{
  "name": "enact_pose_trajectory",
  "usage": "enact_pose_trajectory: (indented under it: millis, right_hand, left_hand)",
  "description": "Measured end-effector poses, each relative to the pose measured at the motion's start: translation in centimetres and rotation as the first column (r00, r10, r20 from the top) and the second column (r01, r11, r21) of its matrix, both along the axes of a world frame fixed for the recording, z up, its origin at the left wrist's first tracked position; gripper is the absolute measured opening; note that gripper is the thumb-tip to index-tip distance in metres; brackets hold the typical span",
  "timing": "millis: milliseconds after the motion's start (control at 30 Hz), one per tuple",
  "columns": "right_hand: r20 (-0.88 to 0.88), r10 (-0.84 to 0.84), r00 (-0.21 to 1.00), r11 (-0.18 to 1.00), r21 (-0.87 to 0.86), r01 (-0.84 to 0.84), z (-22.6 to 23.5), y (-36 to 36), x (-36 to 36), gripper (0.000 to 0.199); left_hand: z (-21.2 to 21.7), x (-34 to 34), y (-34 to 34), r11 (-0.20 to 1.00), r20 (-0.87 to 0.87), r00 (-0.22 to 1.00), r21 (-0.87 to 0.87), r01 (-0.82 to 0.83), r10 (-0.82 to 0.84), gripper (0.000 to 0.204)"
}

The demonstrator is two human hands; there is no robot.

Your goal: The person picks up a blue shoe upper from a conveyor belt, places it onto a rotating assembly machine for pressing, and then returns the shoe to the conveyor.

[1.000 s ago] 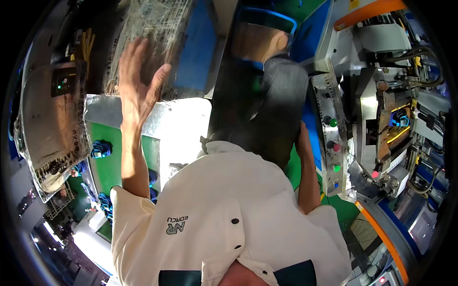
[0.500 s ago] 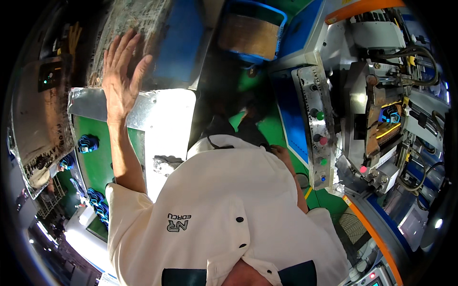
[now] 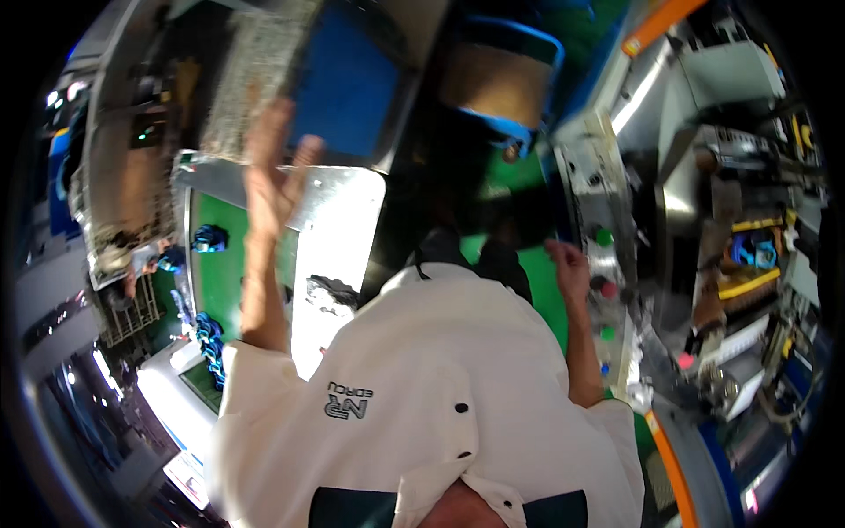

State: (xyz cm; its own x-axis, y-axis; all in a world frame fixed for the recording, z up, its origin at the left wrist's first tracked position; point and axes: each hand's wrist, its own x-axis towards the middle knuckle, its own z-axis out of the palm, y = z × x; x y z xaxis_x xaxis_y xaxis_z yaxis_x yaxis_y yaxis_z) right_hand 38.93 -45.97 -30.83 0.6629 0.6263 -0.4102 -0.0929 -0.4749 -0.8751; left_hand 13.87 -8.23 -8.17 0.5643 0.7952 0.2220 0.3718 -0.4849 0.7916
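My left hand [image 3: 275, 172] is raised over the inner edge of a shiny metal table [image 3: 339, 198], thumb spread from the fingers, which are smeared by motion. It appears to hold nothing. Just beyond it are a worn grey block-like surface [image 3: 251, 79] and a flat blue panel [image 3: 343, 79]. A crumpled grey-and-black bundle [image 3: 330, 295] lies on the table near my shirt. On the other side, my right hand [image 3: 570, 267] hangs beside a control panel [image 3: 600, 189] with green and red buttons. Its fingers are loosely curled in, with nothing visible in them.
At right stands a machine with a blue-and-black piece [image 3: 754, 251] inside a yellow-edged frame. A blue-rimmed bin [image 3: 493, 84] with a brown board is ahead. Several blue-and-black items [image 3: 209, 343] sit on the left. An orange bar [image 3: 673, 466] edges the lower right.
My left hand has drawn back toward me from the worn grey surface. My right hand has come out from beside my body toward the control panel. The whole view has shifted.
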Motion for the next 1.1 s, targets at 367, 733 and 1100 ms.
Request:
enact_pose_trajectory:
  millis: [367,733,1100]
  right_hand:
    - [0.947,-0.146,0.285,0.74,0.296,-0.604,25.1,27.1,3.4,0.019]
    - [0.023,0.472,0.882,0.39,0.891,-0.232,28.5,32.7,-9.8,0.063]
    - [0.945,-0.265,0.19,-0.085,0.174,-0.981,47.9,51.9,-23.0,0.044]
  left_hand:
    - [5.1,9.9,-13.8,0.616,0.737,0.668,-0.573,0.541,0.099,0.063]
    - [7.7,6.9,1.9,0.635,0.256,0.787,0.743,0.211,-0.561,0.059]
    - [1.3,-4.0,12.5,0.962,0.404,0.91,0.202,-0.186,0.091,0.062]
